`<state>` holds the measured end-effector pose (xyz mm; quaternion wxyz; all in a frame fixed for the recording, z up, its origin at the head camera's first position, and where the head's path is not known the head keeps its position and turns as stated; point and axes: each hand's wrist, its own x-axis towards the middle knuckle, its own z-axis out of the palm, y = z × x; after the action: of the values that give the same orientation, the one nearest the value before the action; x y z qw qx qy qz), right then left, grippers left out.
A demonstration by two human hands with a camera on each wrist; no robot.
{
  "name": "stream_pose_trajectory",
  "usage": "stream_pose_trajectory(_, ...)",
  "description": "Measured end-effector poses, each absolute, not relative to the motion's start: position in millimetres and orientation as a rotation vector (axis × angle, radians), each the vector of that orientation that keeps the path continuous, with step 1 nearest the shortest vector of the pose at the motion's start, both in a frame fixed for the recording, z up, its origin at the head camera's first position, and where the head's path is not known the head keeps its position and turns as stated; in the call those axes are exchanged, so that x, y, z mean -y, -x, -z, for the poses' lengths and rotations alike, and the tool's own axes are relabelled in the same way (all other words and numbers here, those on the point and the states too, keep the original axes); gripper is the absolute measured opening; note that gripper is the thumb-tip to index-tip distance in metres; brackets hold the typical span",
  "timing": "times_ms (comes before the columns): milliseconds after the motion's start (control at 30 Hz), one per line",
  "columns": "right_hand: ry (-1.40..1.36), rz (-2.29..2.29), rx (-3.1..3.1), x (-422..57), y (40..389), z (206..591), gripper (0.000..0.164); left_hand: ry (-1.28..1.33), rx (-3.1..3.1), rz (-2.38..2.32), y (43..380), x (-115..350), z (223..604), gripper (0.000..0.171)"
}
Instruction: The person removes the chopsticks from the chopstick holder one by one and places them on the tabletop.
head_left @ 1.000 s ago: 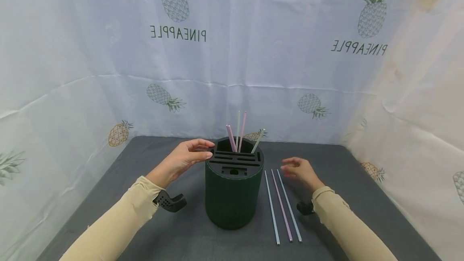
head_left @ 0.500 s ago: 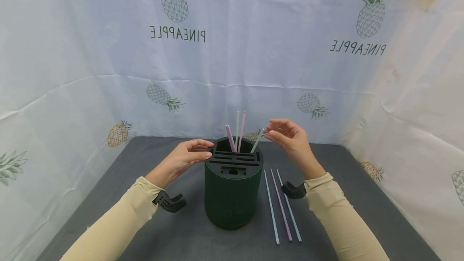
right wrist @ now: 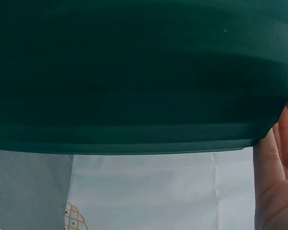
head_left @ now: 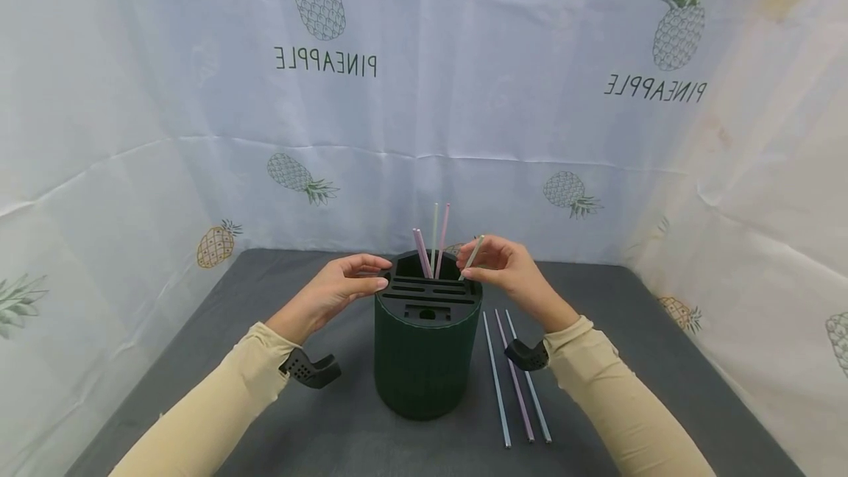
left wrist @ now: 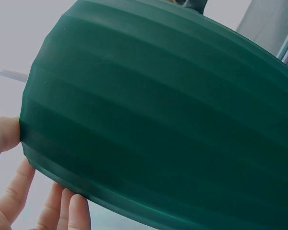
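A dark green knife and utensil holder (head_left: 424, 359) with a black slotted top (head_left: 430, 300) stands upright on the table. My left hand (head_left: 334, 289) rests its thumb and fingertips against the holder's left rim; in the left wrist view its fingers (left wrist: 48, 211) touch the green wall. At the back right of the holder, my right hand (head_left: 510, 263) pinches a leaning pale green metal straw (head_left: 473, 252). Pink straws (head_left: 422, 252) and another green straw (head_left: 434, 230) stand in the same rear compartment. In the right wrist view, the holder wall hides part of the right hand.
On the table right of the holder lie a blue straw (head_left: 497, 381), a pink straw (head_left: 514, 377) and a second blue straw (head_left: 538, 407), side by side. The right forearm hangs above them. A pineapple-print cloth (head_left: 424, 94) closes off the back and sides of the dark table (head_left: 291, 433).
My right hand has risen from beside the loose straws, then come left and down to the leaning green straw. The left hand and the holder stay in place.
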<state>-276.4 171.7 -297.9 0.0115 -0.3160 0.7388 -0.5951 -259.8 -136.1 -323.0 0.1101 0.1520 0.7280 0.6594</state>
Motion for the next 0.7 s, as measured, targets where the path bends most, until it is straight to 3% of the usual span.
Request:
stream_pose_trajectory(267, 0.97, 1.924, -2.312, -170.9, 275.8, 291.0, 0.01, -0.44, -2.133, -1.938, 259.3, 137.0, 321.4, 0.049)
stream_pose_trajectory(533, 1.102, 2.456, -2.066, -178.3, 272.4, 257.4, 0.031, -0.451, -2.138, -1.936, 259.9, 136.7, 322.2, 0.049)
stream_pose_trajectory(700, 1.222, 2.753, -1.778, -193.6, 268.1, 228.0, 0.036, -0.459, -2.136, -1.938, 259.9, 136.9, 323.7, 0.05)
